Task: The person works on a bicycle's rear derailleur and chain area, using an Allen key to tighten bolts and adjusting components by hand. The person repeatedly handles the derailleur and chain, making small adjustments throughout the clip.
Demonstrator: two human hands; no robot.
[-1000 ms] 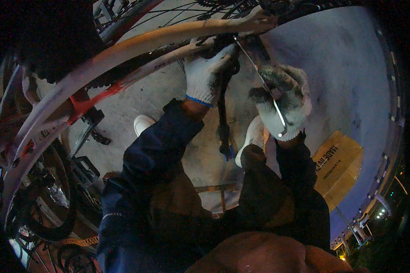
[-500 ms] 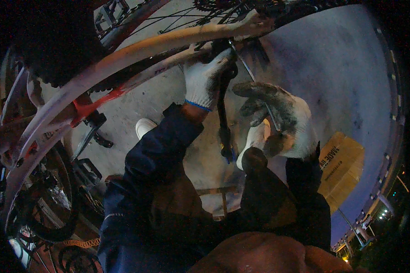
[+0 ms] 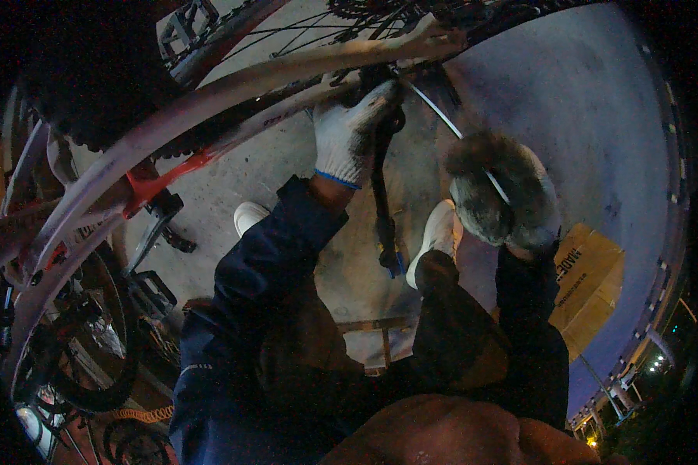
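My left hand (image 3: 350, 132), in a white knit glove with a blue cuff edge, closes round the dark upper end of a black kickstand (image 3: 380, 198) beside the rear of a bicycle frame (image 3: 233, 84). From that joint a thin silver metal rod (image 3: 434, 107) slants down to my right hand (image 3: 506, 190). The right glove is white with a dirty dark palm, and motion smears its fingers. They curl over the rod, part of which shows across the glove. Whether the rod is a hex key cannot be told. Its upper tip is hidden near the left fingertips.
Spokes and a sprocket (image 3: 357, 8) lie beyond the frame. A crank with pedal (image 3: 153, 293) and more bicycle wheels (image 3: 93, 333) crowd the left. My white shoes (image 3: 434, 240) stand on the grey floor. Flat brown cardboard (image 3: 589, 287) lies at the right.
My right hand has moved right and slightly up, and its outstretched fingers have curled over the rod. The rod now slants farther right. My left hand stays at the kickstand's upper end.
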